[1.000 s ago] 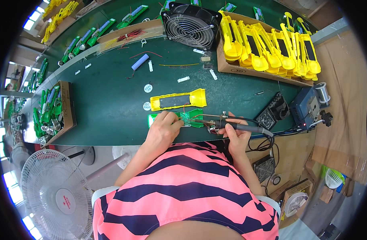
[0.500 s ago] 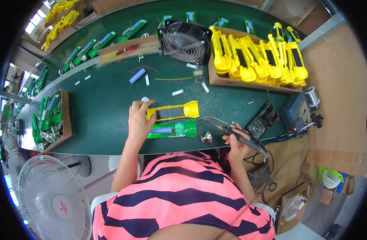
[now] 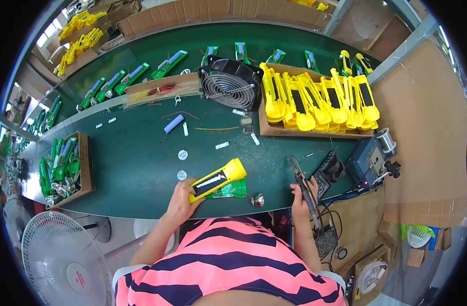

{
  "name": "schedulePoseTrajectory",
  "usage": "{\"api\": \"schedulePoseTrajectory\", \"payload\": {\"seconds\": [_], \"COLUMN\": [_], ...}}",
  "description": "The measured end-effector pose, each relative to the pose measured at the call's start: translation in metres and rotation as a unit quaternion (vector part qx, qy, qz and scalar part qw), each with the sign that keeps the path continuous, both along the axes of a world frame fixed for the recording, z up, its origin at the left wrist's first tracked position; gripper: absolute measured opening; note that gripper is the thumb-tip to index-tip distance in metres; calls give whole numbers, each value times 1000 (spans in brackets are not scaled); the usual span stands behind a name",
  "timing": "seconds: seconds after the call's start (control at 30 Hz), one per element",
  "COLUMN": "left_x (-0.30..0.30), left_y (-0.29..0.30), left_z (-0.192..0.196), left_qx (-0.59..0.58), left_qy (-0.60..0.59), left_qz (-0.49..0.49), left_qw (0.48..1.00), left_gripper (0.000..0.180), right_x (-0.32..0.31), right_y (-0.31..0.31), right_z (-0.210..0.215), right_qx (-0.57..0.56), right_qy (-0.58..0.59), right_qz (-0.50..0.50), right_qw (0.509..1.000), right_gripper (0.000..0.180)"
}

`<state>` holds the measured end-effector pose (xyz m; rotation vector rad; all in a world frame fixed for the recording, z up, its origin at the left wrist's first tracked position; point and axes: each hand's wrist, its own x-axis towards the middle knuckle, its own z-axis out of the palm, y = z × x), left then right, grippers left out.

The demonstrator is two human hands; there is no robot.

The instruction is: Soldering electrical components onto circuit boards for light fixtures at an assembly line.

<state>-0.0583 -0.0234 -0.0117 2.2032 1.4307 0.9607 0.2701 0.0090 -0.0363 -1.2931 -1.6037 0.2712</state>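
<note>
My left hand pinches the narrow end of a yellow flashlight shell half, its dark panel strip facing up with a white glare on it. The shell is tilted over a green flashlight half and hides much of it. A small silvery reflector lies by the green half's right end, joined by thin wires. In my right hand is a soldering iron, fingers wrapped round its handle, tip pointing away from me beside the dark iron stand. Two round white discs lie beyond my left hand.
A carton of yellow shells stands at the right, a black fan beside it. Behind the stand are a blue soldering station and a solder spool. A blue cell lies mid-table; a box of green halves stands left.
My left hand has turned the yellow shell panel side up and brought it nearer me, over the green half. My right hand has drawn the iron away and raised its tip. The view has tilted.
</note>
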Motion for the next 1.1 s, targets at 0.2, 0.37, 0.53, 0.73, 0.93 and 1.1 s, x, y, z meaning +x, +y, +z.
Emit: {"api": "schedulePoseTrajectory", "payload": {"seconds": [0.2,0.37,0.53,0.73,0.93,1.1], "left_x": [-28,2,14,48,60,57], "left_y": [110,283,449,481,476,464], "left_z": [104,170,69,36,23,75], "left_qx": [113,31,0,-100,297,306], "left_qy": [35,88,65,444,407,227], "left_qz": [-52,41,182,162,-256,-234], "left_qw": [992,995,981,875,825,894], "left_gripper": [54,45,55,71,29,50], "right_x": [-1,-3,-7,-5,-6,-10], "right_y": [6,-1,-3,-4,-2,3], "right_z": [-9,2,2,-10,-10,-11], "right_qx": [-13,-45,-52,-46,-26,-12], "right_qy": [-51,-105,-100,-113,-102,-97], "right_qz": [-19,-17,-40,-68,-69,-75], "right_qw": [998,993,993,990,992,992], "right_gripper": [9,10,12,20,16,14]}}
